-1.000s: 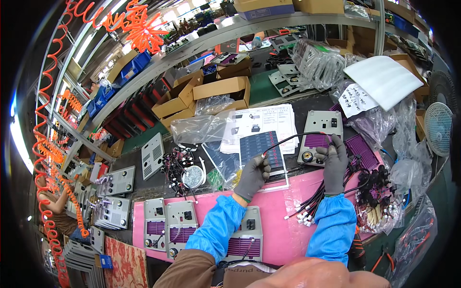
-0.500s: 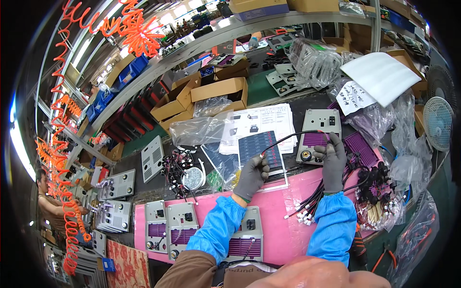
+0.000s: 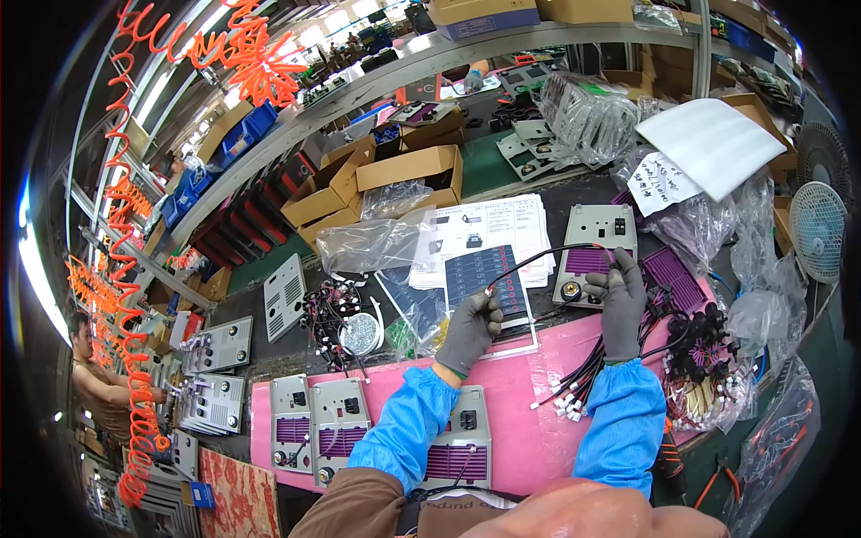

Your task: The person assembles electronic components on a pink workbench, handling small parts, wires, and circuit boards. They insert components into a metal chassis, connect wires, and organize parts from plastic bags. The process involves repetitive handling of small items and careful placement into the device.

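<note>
Holding an apparently unmounted black cable, left hand and right hand pinch it well apart; gray panels already carry fittings.

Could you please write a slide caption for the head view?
Gloved left hand and right hand hold a curved dark cable between them; grey panels lie on a pink mat.

Handwriting on white note, small print plus pictures on stacked paper sheets, rows of tiny print with red marks on dark blue sheet, lettering on brown cloth at lower edge, mostly too small to read.
</note>
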`<action>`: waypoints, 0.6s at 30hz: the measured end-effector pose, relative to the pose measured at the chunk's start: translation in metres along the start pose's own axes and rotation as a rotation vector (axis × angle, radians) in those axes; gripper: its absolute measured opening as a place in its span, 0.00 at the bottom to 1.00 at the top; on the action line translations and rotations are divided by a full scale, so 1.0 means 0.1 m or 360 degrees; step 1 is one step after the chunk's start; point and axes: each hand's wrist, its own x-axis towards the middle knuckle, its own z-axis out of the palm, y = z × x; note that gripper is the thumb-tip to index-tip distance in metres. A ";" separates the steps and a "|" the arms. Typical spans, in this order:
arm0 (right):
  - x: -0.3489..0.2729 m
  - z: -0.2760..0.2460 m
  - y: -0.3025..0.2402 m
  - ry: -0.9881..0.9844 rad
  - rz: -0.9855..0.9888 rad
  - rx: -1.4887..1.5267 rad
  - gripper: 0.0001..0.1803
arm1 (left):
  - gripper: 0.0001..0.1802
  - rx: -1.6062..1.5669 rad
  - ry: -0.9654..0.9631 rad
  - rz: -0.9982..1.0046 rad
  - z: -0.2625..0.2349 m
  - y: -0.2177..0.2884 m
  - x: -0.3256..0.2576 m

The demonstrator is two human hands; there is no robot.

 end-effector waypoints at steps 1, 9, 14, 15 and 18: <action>0.00 0.01 -0.01 0.0000 0.0003 -0.0001 0.19 | 0.10 0.0003 0.0006 -0.0001 0.00 0.00 0.00; 0.01 0.00 0.01 0.0000 -0.0009 0.0028 0.20 | 0.11 -0.0021 -0.0028 -0.0007 0.00 0.01 0.01; 0.00 0.00 0.00 -0.0016 0.0008 0.0023 0.19 | 0.11 -0.0044 -0.0033 -0.0006 -0.07 -0.01 0.03; 0.00 0.00 0.02 -0.0012 0.0004 0.0031 0.19 | 0.11 -0.0042 -0.0049 -0.0009 -0.07 -0.01 0.03; 0.01 0.00 0.03 0.0007 -0.0015 0.0026 0.19 | 0.12 -0.0039 -0.0044 -0.0036 -0.04 0.00 0.01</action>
